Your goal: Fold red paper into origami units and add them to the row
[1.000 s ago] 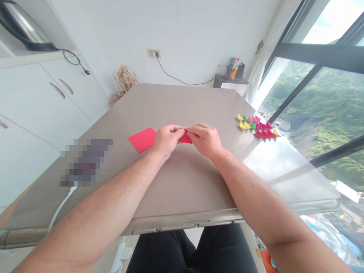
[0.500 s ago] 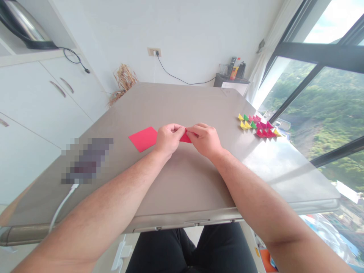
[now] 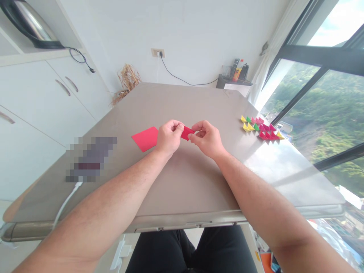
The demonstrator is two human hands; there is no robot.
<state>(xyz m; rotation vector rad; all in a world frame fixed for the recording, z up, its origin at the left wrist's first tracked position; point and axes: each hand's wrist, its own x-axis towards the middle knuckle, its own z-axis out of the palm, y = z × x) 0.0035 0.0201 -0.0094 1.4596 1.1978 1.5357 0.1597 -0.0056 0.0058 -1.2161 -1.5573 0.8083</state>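
Note:
A small folded piece of red paper [image 3: 186, 132] is held between my two hands, just above the table. My left hand [image 3: 170, 137] pinches its left end between thumb and fingers. At its right end, my right hand [image 3: 207, 138] grips the edge with thumb and fingertips. Part of the folded paper is hidden behind the fingers. To the left of my left hand lies a flat stack or sheet of red paper [image 3: 144, 139], its right corner covered by that hand.
Several small folded paper boats [image 3: 265, 131] in yellow, green, pink and red stand at the table's right side. A blurred-out dark device [image 3: 92, 157] with a white cable [image 3: 66, 201] lies at the left. The table [image 3: 182, 185] meets a window on the right.
My right hand has shifted its grip on the folded paper, its fingers lifting and spreading a little, so more of the red strip shows. The whole view has moved slightly.

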